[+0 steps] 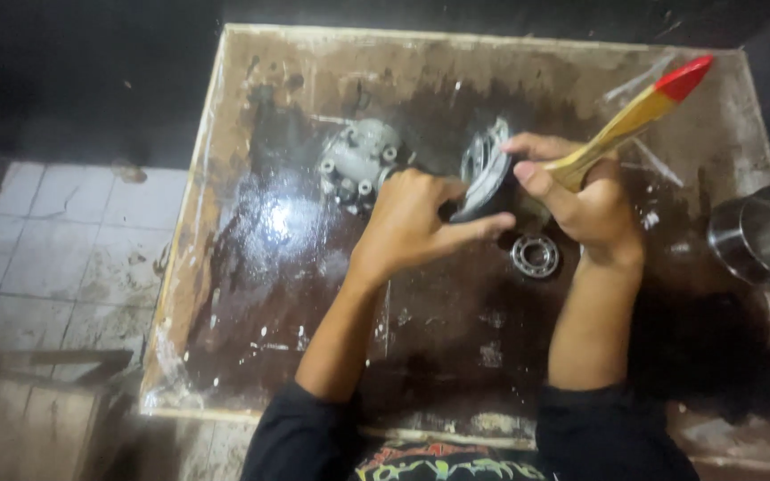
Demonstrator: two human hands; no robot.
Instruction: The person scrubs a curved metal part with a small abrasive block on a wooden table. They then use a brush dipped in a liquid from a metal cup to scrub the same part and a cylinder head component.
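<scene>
My left hand [416, 223] grips a round, ribbed metal cover [483, 165] and holds it on edge above the stained wooden tabletop [260, 267]. My right hand [581, 191] is closed on a brush with a yellow wooden handle and red tip [648, 102], its head against the cover and hidden behind my fingers. A grey metal housing with several round bosses [358, 160] lies just left of the cover. A ball bearing [535, 256] rests on the table below my right hand.
A shiny steel bowl [764, 236] stands at the table's right edge. A strip of clear plastic [643, 80] lies at the far right corner. Dirty white floor tiles [55, 249] show to the left of the table.
</scene>
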